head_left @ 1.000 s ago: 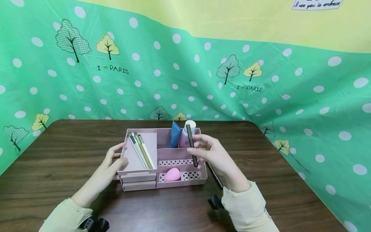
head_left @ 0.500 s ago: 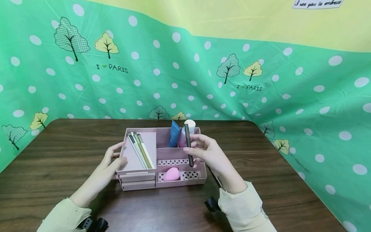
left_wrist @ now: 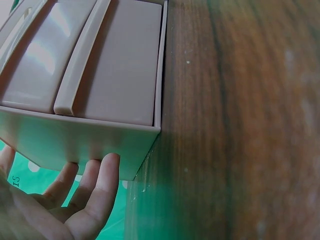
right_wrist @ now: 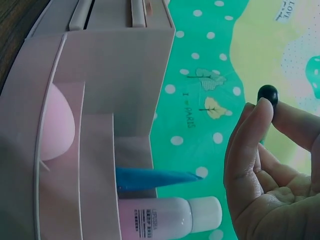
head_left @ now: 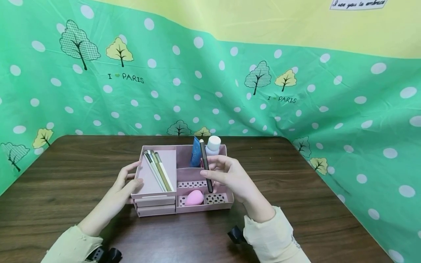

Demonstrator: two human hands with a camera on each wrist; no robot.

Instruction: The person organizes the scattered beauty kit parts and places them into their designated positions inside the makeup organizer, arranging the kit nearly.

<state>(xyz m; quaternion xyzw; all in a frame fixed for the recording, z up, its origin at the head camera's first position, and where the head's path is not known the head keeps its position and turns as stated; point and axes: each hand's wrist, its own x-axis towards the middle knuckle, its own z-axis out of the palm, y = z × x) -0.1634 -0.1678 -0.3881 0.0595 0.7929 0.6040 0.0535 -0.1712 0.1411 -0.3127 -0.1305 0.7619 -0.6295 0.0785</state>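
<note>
A pink makeup organizer [head_left: 204,209] stands on the table. My left hand [head_left: 123,186] rests against its left side; in the left wrist view, the fingers [left_wrist: 102,187] lie fairly straight along the outer wall. Over the right half, my right hand [head_left: 230,175] pinches a slim black pen-like stick [head_left: 205,166] between thumb and fingers, tilted nearly upright. Its rounded dark end [right_wrist: 268,93] faces the right wrist view. Behind it, a blue tube [head_left: 196,153] and a white-capped bottle [head_left: 213,144] stand in the back compartments. The bottle's lower part is hidden by the hand in the head view.
Several makeup brushes [head_left: 158,171] lie in the top left tray above the drawers [head_left: 156,205]. A pink makeup sponge [head_left: 194,197] sits in a front compartment, beside a spotted-floor compartment [head_left: 215,198]. Dark wood table [head_left: 75,175] surrounds the organizer, with a green dotted cloth [head_left: 197,91] behind.
My right hand has moved left with the black stick, from in front of the bottle to near the blue tube. A dark stick seen earlier beside the organizer's right is hidden now. The left hand stays.
</note>
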